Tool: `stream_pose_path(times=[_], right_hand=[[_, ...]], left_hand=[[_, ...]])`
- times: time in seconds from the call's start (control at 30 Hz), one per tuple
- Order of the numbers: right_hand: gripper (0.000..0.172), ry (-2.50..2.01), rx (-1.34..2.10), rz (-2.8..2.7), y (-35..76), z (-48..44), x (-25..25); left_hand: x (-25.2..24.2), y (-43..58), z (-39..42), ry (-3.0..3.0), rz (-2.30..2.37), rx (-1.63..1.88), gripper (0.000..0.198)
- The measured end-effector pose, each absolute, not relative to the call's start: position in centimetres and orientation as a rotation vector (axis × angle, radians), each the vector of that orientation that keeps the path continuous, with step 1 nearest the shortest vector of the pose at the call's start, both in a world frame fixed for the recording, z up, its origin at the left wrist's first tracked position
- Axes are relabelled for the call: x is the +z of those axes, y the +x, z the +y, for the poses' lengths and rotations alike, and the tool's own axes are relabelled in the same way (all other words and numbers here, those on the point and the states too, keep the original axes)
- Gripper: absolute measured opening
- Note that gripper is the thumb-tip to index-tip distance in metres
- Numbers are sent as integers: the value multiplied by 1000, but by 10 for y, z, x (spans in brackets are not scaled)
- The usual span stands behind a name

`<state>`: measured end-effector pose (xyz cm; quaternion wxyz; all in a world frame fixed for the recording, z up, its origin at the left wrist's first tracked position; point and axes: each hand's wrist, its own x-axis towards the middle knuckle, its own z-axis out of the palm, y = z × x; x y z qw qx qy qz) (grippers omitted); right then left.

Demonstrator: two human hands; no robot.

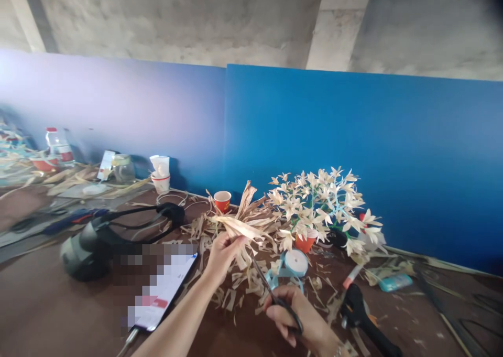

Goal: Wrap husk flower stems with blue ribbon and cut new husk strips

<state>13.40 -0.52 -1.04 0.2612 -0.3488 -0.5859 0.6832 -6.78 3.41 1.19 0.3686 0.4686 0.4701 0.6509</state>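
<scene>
Pinched in my left hand point(223, 249) is a pale dried corn husk point(234, 225), its long end pointing away to the left. My right hand point(293, 312) grips a pair of dark scissors point(264, 276) by the handles. The blades point up and left, close to the husk's near end; whether they touch it I cannot tell. Behind the husk lies a heap of dried husks point(259, 210). Cut husk scraps point(231, 294) are strewn beneath both hands. A roll of light blue ribbon point(296, 263) lies just beyond my right hand.
White husk flowers point(314, 199) stand in an orange cup point(305, 240). A red paper cup point(222, 202) is behind the heap. A phone point(165, 294) and a dark headset-like object point(88, 249) lie left; a black glue gun point(363, 315) lies right. A blue partition point(353, 131) borders the table.
</scene>
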Motion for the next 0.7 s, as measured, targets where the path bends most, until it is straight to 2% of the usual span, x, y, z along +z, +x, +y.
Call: stream_pose_path(times=[0.3,0.7], right_hand=[[33,-1101,1802,-1658,131,-6,-7],[30,-1122,1795,-1623,134,-6,-5]], left_hand=[[10,-65,33,1261,1053,1381,26],[15,-67,32,1297,1127,1492,22]])
